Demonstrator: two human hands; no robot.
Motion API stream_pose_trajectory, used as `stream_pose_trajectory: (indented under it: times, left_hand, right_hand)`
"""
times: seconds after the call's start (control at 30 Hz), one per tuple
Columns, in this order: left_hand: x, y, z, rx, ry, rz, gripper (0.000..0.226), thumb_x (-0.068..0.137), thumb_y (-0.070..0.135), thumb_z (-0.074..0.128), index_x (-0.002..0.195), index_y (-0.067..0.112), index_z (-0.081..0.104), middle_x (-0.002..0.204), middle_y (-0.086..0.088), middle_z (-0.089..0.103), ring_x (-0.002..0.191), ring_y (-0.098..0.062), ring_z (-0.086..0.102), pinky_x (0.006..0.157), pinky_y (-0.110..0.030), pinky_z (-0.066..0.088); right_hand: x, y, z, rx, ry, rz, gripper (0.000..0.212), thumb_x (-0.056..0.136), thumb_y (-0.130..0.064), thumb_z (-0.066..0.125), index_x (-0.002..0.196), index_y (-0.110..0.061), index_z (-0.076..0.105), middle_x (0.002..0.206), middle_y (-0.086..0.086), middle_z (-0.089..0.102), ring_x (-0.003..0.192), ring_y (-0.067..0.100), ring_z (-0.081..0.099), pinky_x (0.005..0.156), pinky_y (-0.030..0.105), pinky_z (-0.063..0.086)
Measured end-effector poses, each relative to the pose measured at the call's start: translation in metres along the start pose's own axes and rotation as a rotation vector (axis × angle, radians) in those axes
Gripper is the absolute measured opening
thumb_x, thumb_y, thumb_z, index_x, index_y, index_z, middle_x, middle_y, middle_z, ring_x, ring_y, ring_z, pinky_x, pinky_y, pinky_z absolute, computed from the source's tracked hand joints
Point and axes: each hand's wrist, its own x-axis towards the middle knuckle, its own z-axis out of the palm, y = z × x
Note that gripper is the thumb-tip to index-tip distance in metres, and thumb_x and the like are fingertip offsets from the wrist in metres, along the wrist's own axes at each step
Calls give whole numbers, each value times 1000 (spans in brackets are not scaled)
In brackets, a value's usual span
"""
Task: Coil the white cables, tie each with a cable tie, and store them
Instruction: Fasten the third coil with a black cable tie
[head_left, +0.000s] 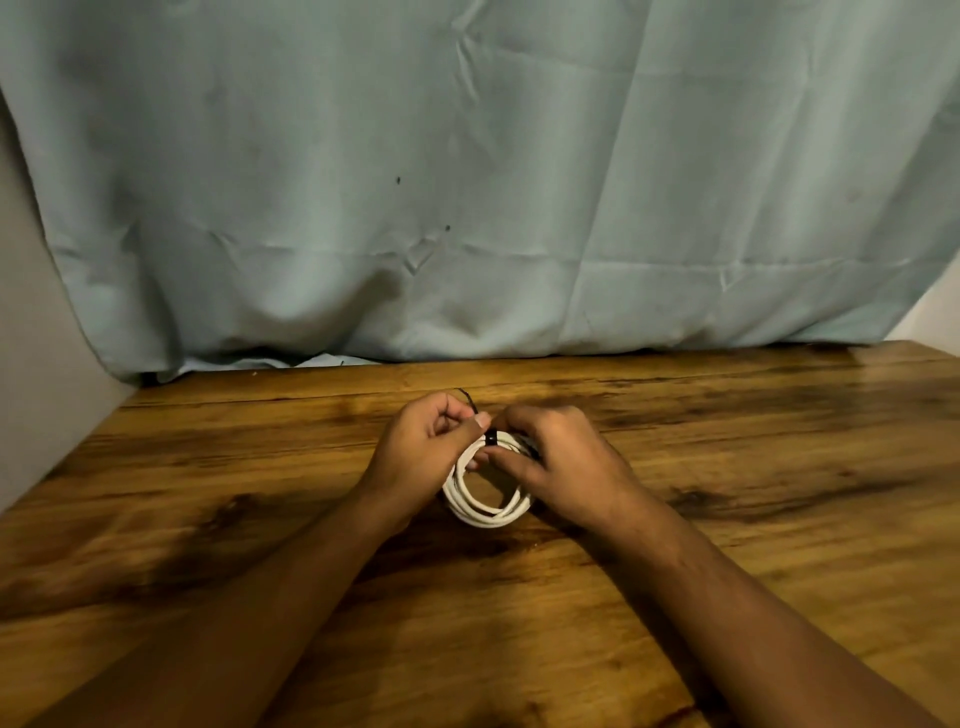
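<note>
A white cable (485, 512) lies wound into a small coil at the middle of the wooden table (727, 467). A black cable tie (490, 439) wraps around the coil's far side. My left hand (423, 447) pinches the tie's thin free end, which sticks up and to the left past my fingers. My right hand (558, 460) grips the coil's right side, its thumb pressing next to the tie. Part of the coil is hidden under both hands.
A pale blue-green cloth (467, 182) hangs behind the table and touches its far edge. A light wall (31, 364) stands at the left. The table surface stretches bare to the left and right of my arms.
</note>
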Motion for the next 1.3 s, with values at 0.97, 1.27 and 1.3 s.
stream_pose_trajectory:
  times: [0.97,1.27,1.3]
  left_hand:
    - [0,-12,-6,557,102,240,24,92,37,72,115,29,74,93,17,74,81,2,67,76,-33,60]
    - [0,-11,-8,561,127,251,17,92,31,73,109,28,73,87,16,74,76,2,69,70,-27,61]
    - [0,-10,-8,572,129,257,17,92,31,73,108,28,73,86,16,74,76,2,69,69,-27,61]
  right_hand:
    - [-4,16,-1,96,218,182,16,99,-34,66,109,-23,72,97,-12,74,86,4,67,78,39,57]
    - [-4,14,2,159,237,140,17,99,-30,65,114,-24,71,104,-11,75,93,4,69,81,38,58]
    - [-5,15,3,163,244,136,18,99,-31,65,115,-24,71,104,-11,75,93,4,69,82,37,58]
